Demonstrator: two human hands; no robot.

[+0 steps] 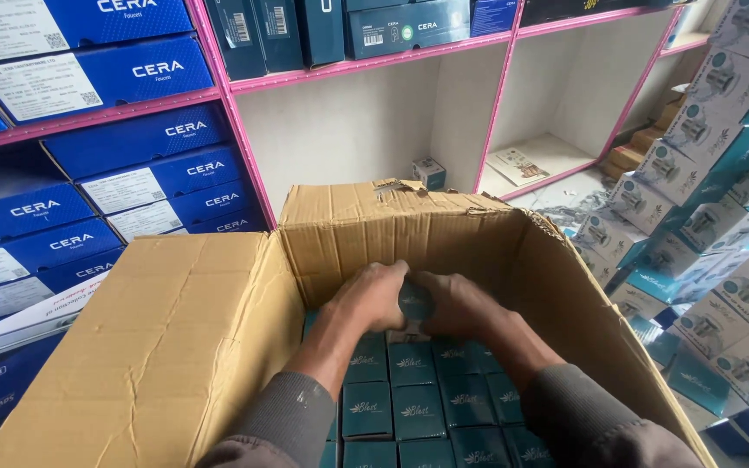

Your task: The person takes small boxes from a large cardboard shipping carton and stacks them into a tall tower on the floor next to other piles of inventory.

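1. Nearest you: your grey sleeves (288, 420) enter from the bottom edge, both forearms reaching down into the open cardboard carton (184, 347).
2. Your left hand (373, 297) is curled closed, fingers over the top of a small dark teal box (414, 301) at the far end of the carton.
3. Your right hand (457, 303) is closed on the same box from the other side; the box sits between both hands, mostly hidden.
4. Below the hands, packed teal boxes (418, 407) lie in tight rows on the carton floor.
5. Left: blue boxes (145, 139) stacked on pink-edged shelves (366, 65).
6. Right: a stack of teal-and-white boxes (704, 243) just beside the carton.
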